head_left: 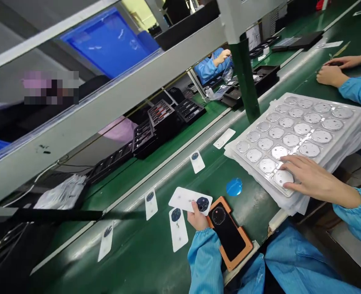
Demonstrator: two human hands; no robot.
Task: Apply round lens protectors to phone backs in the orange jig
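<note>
My left hand (pixel 198 217) grips a white phone back panel (pixel 183 198) with a dark round camera area. Just beside that hand lies an orange fixture (pixel 247 241) with a black phone-shaped plate (pixel 229 234) in it. My right hand (pixel 310 177) rests with spread fingers over the near corner of a clear plastic tray (pixel 261 157) of round clear pieces, touching a round piece (pixel 284 178) there. The tray lies on a stack of similar sheets. A blue round film (pixel 234 187) is on the green bench between my hands. Another white panel (pixel 178 230) lies close below my left hand.
More white panels (pixel 151 204) are spread along the green bench (pixel 131 261). A green post (pixel 244 79) and a grey shelf beam (pixel 107 98) stand ahead. Black trays (pixel 159 126) line the far side. Co-workers' hands (pixel 333 73) are at the right and across the line.
</note>
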